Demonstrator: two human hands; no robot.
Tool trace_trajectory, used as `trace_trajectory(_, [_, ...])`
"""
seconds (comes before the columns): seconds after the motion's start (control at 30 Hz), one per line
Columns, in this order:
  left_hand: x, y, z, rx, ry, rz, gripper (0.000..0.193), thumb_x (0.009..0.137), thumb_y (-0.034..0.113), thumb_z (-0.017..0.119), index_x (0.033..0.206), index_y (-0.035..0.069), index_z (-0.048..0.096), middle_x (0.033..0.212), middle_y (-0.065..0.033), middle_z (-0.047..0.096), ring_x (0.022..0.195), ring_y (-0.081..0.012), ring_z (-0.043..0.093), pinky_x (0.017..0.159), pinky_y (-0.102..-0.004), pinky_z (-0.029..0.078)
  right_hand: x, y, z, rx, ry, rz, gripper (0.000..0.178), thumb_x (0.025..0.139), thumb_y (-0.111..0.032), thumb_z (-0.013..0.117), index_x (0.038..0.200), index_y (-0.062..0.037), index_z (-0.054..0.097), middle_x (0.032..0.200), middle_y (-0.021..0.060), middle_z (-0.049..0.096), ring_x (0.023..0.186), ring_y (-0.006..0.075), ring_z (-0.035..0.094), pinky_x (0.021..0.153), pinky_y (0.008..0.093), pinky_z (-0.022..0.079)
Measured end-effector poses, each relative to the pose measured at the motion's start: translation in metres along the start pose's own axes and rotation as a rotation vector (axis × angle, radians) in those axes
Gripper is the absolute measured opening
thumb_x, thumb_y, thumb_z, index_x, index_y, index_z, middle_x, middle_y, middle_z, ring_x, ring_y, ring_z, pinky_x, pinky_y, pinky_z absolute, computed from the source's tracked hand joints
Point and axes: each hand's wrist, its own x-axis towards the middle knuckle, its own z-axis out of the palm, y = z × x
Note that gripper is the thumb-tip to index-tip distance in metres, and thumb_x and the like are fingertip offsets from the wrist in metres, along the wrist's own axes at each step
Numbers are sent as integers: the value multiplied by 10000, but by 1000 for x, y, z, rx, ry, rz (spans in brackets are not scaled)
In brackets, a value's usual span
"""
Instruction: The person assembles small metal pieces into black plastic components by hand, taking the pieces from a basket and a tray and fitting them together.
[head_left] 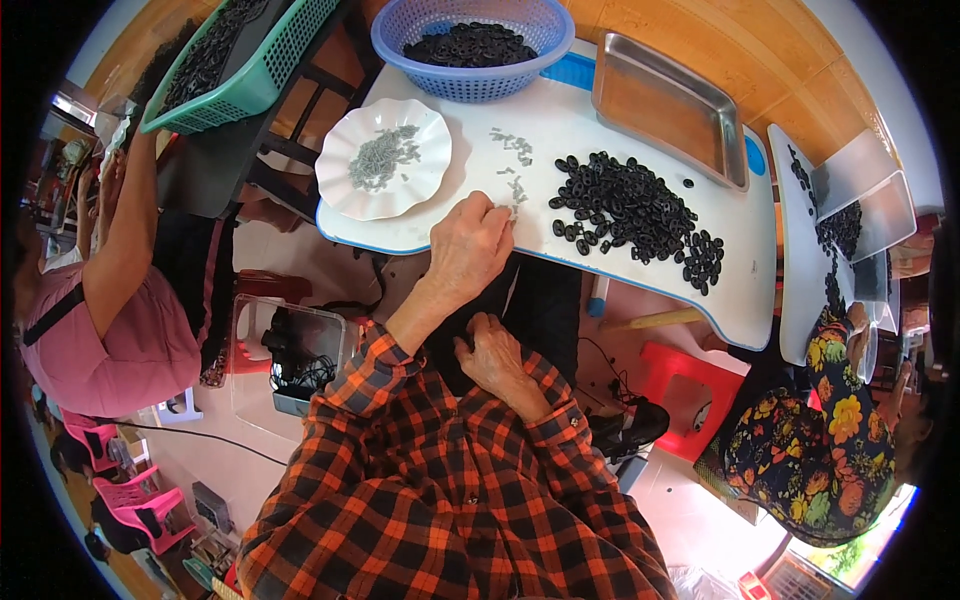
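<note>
The grip of the left hand hovers or rests low at the near edge of the white worktop, fingers curled inward and knuckles up; from where I stand the fingertips are hidden, so I cannot tell whether they are clamped on anything. Just beyond them lie loose grey pieces, tiny and slim, in a thin scatter on the worktop, probably spread so that single ones are easy to pick out. The right hand rests in front of the body, below the worktop's edge, thumb and fingers apart, nothing visible in it; it seems idle.

Left of the scatter, a white wavy-rimmed plate holds a heap of similar pieces, its raised rim likely keeping them from straying. To the right, well within reach, spreads a pile of black oval links, presumably loose for quick choosing. Farther back, a blue-violet basket contains more black parts, perhaps to keep them apart from the pile. A shallow metal tray sits behind the links, near the wall.
</note>
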Motion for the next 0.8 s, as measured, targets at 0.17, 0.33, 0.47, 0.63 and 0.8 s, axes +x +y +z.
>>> trace_trajectory(0.17, [1, 4, 5, 85, -7, 77, 101, 720, 46, 654, 819, 50, 631, 778, -77, 535, 695, -251, 589, 580, -354, 491, -2, 0, 0, -5, 19, 1, 278, 766, -164, 662, 913, 13, 506, 893, 213, 573, 790, 390, 600, 659, 456, 496])
trace_trajectory(0.33, [0, 0, 15, 159, -25, 105, 104, 703, 54, 655, 792, 44, 601, 777, -82, 504, 716, -253, 570, 588, -359, 482, -4, -2, 1, -32, -4, -12, 253, 779, -154, 651, 912, 8, 509, 891, 215, 572, 790, 394, 600, 653, 459, 497])
trace_trajectory(0.47, [0, 0, 11, 66, 42, 76, 85, 732, 52, 642, 796, 25, 593, 769, -99, 505, 678, -234, 562, 560, -340, 474, -5, 1, -4, 4, 13, -18, 228, 785, -146, 644, 901, 7, 523, 877, 205, 584, 787, 388, 606, 657, 454, 499])
trace_trajectory(0.63, [-7, 2, -11, -757, -182, -436, 115, 845, 100, 612, 896, -3, 619, 736, -37, 570, 567, -105, 534, 505, -235, 440, -4, 11, -14, 249, 277, -74, 111, 781, -76, 633, 840, 3, 583, 816, 191, 608, 765, 379, 610, 656, 428, 492])
trace_trajectory(0.8, [-14, 6, -23, -1252, -326, -689, 170, 911, 149, 571, 940, -9, 627, 704, 24, 566, 568, -31, 506, 490, -180, 413, 3, -1, -56, 458, 492, -43, 85, 860, -57, 624, 911, 8, 603, 757, 37, 598, 614, 75, 543, 560, 224, 444])
